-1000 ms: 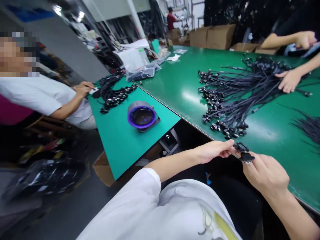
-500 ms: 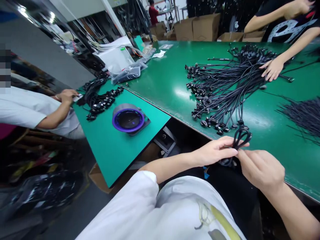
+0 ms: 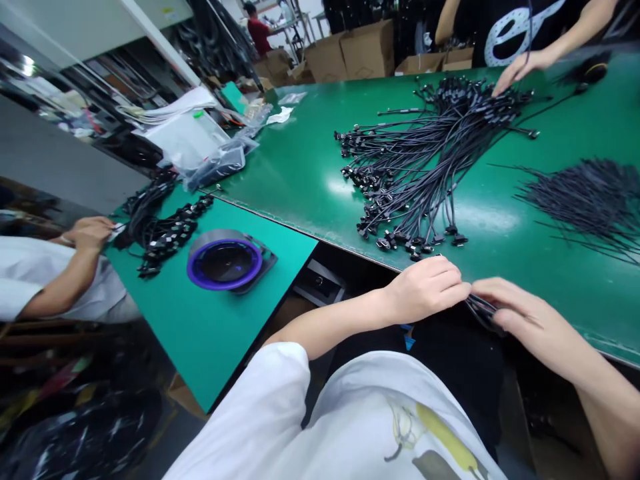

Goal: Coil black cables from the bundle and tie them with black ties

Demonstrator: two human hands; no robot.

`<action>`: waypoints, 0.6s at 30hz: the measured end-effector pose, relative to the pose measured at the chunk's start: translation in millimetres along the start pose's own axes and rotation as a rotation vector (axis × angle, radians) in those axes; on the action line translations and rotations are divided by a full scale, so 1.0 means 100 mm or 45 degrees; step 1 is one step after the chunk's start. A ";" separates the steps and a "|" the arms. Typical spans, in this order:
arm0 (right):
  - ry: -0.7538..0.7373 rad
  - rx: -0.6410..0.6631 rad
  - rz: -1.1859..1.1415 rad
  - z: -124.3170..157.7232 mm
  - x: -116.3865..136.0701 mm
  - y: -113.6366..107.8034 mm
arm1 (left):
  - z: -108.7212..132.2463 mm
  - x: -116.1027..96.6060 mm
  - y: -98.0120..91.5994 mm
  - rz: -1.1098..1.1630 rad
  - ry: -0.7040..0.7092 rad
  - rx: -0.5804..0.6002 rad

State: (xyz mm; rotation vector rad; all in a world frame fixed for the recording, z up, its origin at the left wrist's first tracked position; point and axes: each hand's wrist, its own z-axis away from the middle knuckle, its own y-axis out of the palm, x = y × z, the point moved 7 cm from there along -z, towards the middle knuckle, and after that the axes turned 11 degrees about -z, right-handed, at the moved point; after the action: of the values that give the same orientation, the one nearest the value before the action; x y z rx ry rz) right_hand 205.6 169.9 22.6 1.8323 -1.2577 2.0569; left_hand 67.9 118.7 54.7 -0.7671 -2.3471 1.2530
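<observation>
A black cable (image 3: pixel 483 309) is folded into a narrow bundle at the table's front edge. My right hand (image 3: pixel 531 321) is closed round it, thumb below and fingers above. My left hand (image 3: pixel 429 288) pinches at the bundle's left end, its fingertips meeting those of my right hand; what exactly lies between them is hidden. Just beyond my hands, a large pile of black cables (image 3: pixel 425 160) with metal-tipped plugs spreads over the green table (image 3: pixel 300 167).
Thin black ties (image 3: pixel 590 200) lie in a heap on the right. Across the table, a co-worker's hand (image 3: pixel 523 70) touches the cable pile. A purple-rimmed round object (image 3: pixel 225 265) stands on the lower green board (image 3: pixel 200 340), where another person's hands (image 3: pixel 93 232) are near more cables (image 3: pixel 167 233).
The cable's loops, upright before, now lie lower and flatter in my right hand. My left hand has turned knuckles up. The view has swung to the right.
</observation>
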 end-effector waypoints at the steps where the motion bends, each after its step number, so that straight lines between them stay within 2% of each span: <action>1: -0.057 -0.128 0.204 0.03 0.05 -0.05 | -0.04 -0.01 0.08 -0.015 0.034 0.051; 3: -0.110 -0.302 0.562 0.09 0.13 -0.05 | -0.12 -0.02 0.20 0.009 0.046 0.106; 5: -0.126 -0.286 0.740 0.12 0.10 0.02 | -0.18 0.00 0.24 0.097 0.024 0.066; 7: -0.126 -0.296 0.797 0.17 0.01 0.01 | -0.22 0.06 0.17 0.187 -0.031 -0.039; 10: -0.112 -0.498 0.791 0.27 -0.13 -0.20 | -0.26 0.27 0.05 0.323 -0.250 -0.152; 13: -0.134 -0.624 0.716 0.34 -0.20 -0.37 | -0.32 0.37 0.18 0.626 -0.404 0.001; 15: -0.139 -0.642 0.716 0.33 -0.21 -0.40 | -0.39 0.32 0.35 0.828 -0.449 0.126; 18: -0.094 -0.667 0.903 0.29 -0.26 -0.38 | -0.51 0.18 0.60 0.988 -0.526 0.163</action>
State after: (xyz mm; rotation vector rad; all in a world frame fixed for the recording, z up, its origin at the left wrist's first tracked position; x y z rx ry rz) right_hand 256.7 187.3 16.1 1.3363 -2.4429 1.6340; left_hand 98.9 189.9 32.9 -1.5939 -2.2954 2.0084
